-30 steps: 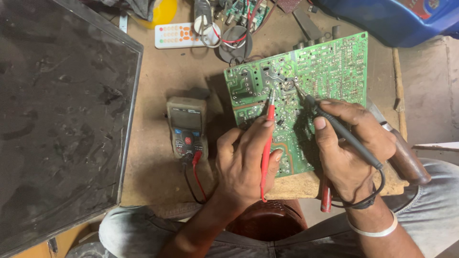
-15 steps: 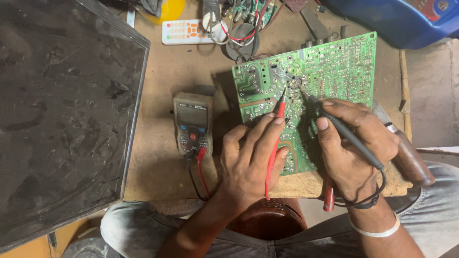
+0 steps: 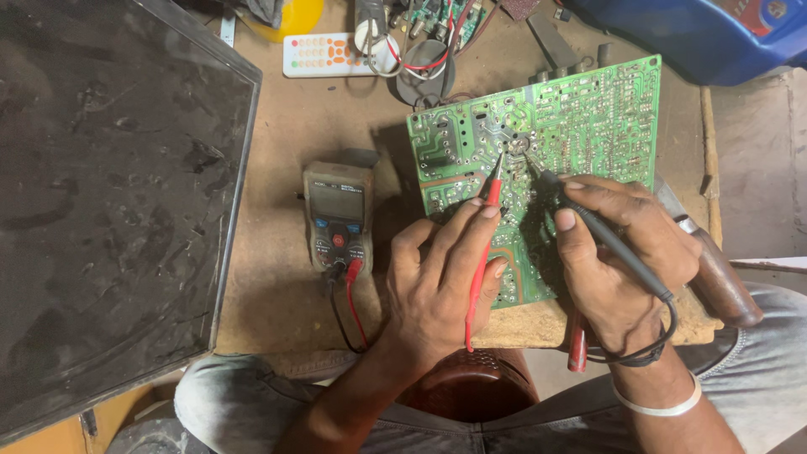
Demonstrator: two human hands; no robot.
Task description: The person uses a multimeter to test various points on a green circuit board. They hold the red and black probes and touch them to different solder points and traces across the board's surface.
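Fingers of the left hand (image 3: 437,277) pinch the red probe (image 3: 481,252); fingers of the right hand (image 3: 622,252) grip the black probe (image 3: 588,223). Both tips rest close together on the green circuit board (image 3: 580,118), which lies solder-side up on the desk (image 3: 277,277) beside the multimeter (image 3: 338,217). Recommended: brace palms, keep tips apart on separate joints, glance at meter only.

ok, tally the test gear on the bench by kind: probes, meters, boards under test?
Probes: 2, red probe in left hand, black probe in right hand
Meters: 1, multimeter
Boards under test: 1, green circuit board
Total: 4
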